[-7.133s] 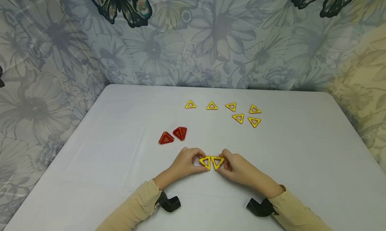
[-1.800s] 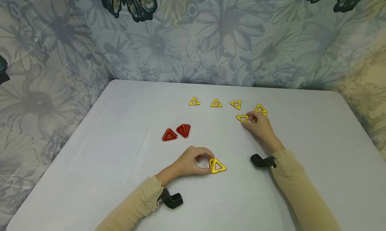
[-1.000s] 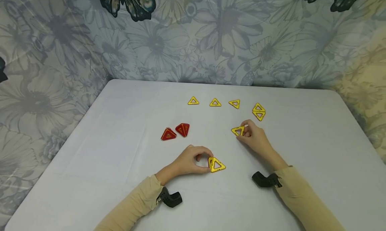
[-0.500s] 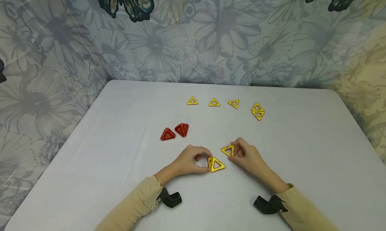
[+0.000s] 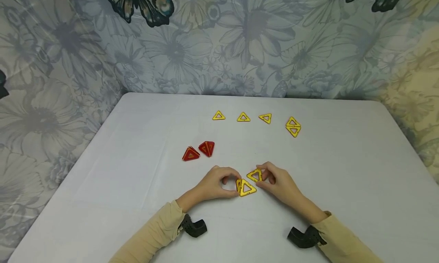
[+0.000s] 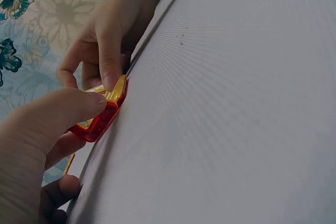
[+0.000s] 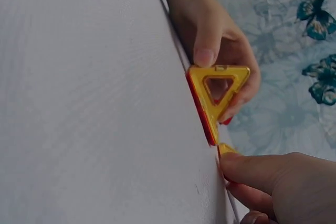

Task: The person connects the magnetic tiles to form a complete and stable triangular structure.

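My feed shows two tan sleeves [image 5: 147, 234] [image 5: 344, 238] at the near edge, each with a black wrist unit [image 5: 194, 228] [image 5: 303, 239] over the white tabletop [image 5: 103, 179].

Left hand [image 5: 216, 183]: near centre. I read thumb and fingers pinching a yellow-and-red piece [image 5: 242, 188]. One triangular frame of this piece faces right; a second yellow face shows behind it, at the fingertips.

Right hand [image 5: 279, 182]: right of the left hand. Thumb and fingers pinch a yellow triangle [image 5: 254, 178] by its right side. This triangle sits just beside the held piece, slightly farther and to the right; I cannot tell whether the two touch.

Farther and to the left, two red pieces [image 5: 190, 154] [image 5: 207, 148] rest just beside each other.

At the far right, two yellow triangles form a joined pair [image 5: 293, 126], edge against edge. Left of this pair, three separate yellow frames [image 5: 218, 119] [image 5: 243, 120] [image 5: 269, 119] lie in a row.

Beyond the far edge, I see a floral backdrop [image 5: 212, 64] bearing dark butterflies [image 5: 147, 9].
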Demonstrator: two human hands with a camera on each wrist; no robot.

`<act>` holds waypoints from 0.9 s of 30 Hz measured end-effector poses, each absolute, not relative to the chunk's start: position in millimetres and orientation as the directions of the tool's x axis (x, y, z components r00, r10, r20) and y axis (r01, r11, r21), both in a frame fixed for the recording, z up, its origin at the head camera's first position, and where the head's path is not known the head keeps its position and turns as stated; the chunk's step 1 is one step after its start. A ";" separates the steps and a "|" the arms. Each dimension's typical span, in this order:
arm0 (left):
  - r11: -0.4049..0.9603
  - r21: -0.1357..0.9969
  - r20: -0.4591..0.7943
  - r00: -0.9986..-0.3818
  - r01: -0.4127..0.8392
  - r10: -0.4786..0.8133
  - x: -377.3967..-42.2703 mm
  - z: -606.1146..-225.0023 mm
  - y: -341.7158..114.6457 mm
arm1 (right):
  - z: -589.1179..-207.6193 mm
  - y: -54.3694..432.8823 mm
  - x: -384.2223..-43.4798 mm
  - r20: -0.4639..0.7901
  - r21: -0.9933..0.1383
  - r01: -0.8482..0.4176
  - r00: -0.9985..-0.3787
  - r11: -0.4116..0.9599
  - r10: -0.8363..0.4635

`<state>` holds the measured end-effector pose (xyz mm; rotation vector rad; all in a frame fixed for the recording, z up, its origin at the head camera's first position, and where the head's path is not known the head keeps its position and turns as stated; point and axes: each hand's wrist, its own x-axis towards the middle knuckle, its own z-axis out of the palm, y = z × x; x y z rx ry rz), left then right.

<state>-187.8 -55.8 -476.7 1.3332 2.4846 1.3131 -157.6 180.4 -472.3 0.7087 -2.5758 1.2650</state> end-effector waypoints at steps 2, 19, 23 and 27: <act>0.280 0.684 0.338 -0.632 0.674 0.697 -187.9 -476.8 -55.7 | -471.9 178.0 -155.7 0.367 -0.692 -0.500 -0.865 0.521 -0.343; 0.267 0.693 0.355 -0.639 0.670 0.682 -188.2 -477.5 -54.3 | -472.6 168.0 -147.2 0.439 -0.727 -0.539 -0.841 0.427 -0.315; 0.273 0.711 0.355 -0.666 0.648 0.656 -186.4 -477.6 -53.7 | -474.3 168.1 -146.9 0.474 -0.709 -0.578 -0.815 0.404 -0.334; 0.270 0.719 0.360 -0.675 0.641 0.644 -184.9 -478.3 -53.1 | -475.2 168.7 -146.0 0.475 -0.698 -0.587 -0.809 0.411 -0.347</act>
